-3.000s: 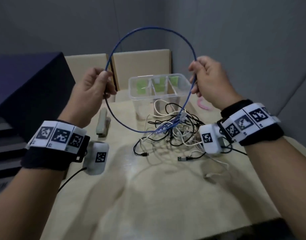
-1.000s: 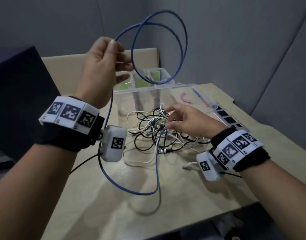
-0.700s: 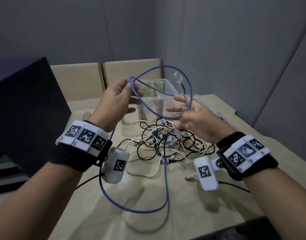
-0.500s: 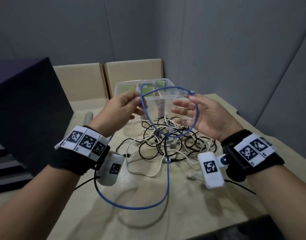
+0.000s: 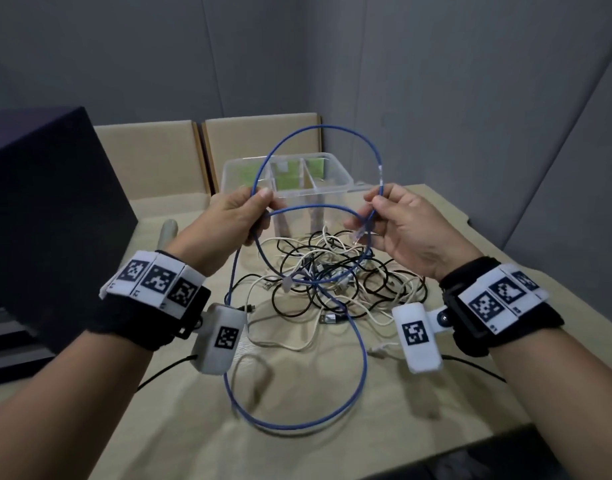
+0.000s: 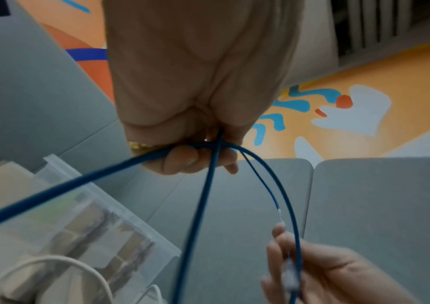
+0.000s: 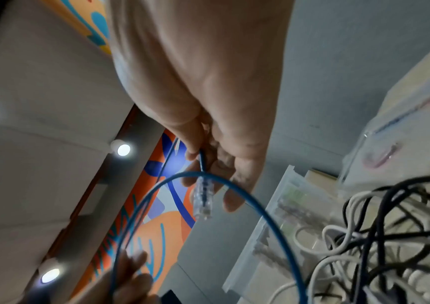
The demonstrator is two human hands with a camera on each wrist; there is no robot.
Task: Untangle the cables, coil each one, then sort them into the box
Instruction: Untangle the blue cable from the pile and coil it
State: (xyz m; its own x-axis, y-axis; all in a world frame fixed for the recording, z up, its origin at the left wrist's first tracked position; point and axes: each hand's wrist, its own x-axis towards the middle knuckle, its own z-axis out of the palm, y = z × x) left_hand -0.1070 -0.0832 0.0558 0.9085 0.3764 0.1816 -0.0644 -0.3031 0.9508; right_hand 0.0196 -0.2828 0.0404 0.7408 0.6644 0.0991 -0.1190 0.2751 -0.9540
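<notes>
Both hands up over the table [image 5: 436, 358], coiling the blue cable [image 5: 299, 133]. Left hand [image 5: 225, 225] fingers curled tight round the gathered strands, 2 loops held up in front of the box. Right hand [image 5: 406, 233] pinches the cable near its end btwn thumb and fingers, clear plug [image 7: 203, 197] hanging just below the fingertips. 1 long slack loop drops to the table near the front edge. Rest of the cables [image 5: 335, 282] in a black/white tangle on the table, just in front of the clear box [image 5: 339, 174], which has dividers.
</notes>
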